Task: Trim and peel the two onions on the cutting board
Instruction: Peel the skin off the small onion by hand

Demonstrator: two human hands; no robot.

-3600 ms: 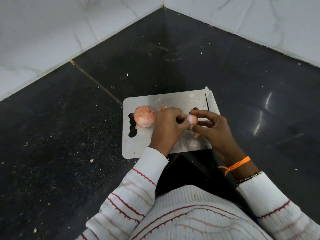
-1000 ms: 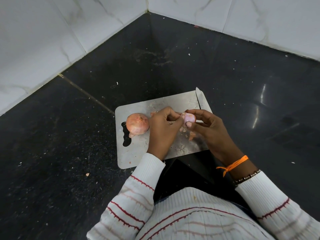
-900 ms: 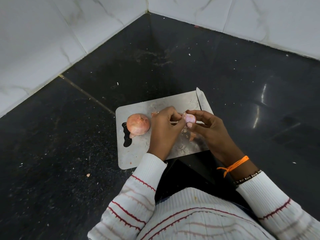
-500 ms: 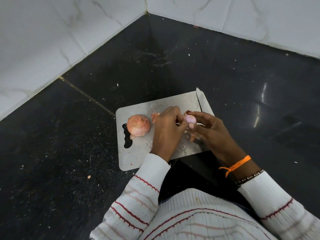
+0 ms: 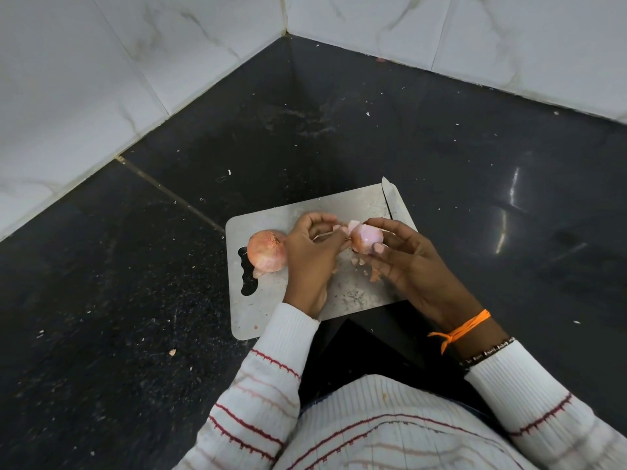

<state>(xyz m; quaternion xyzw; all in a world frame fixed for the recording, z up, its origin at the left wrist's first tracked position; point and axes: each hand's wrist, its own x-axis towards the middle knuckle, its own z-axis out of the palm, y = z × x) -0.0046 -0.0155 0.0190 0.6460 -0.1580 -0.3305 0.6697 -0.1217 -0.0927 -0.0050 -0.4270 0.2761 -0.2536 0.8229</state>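
A steel cutting board (image 5: 258, 317) lies on the black floor. On its left part sits a whole onion (image 5: 266, 251) in papery orange skin. My right hand (image 5: 403, 262) holds a smaller, mostly peeled pink onion (image 5: 367, 237) above the middle of the board, fingers curled round it. My left hand (image 5: 310, 252) pinches a flap of skin (image 5: 341, 228) at that onion's left side. A knife blade (image 5: 390, 198) lies along the board's right edge, its handle hidden behind my right hand.
Small scraps of orange peel (image 5: 373, 274) lie on the board under my hands. White marble walls (image 5: 101, 79) meet in a corner beyond the board. The dark polished floor (image 5: 492, 164) stretches to the right and left, dotted with crumbs.
The small onion has turned in my right hand and shows more bare pink flesh. My left hand has drawn a flap of skin away to the left. The whole onion has stayed put.
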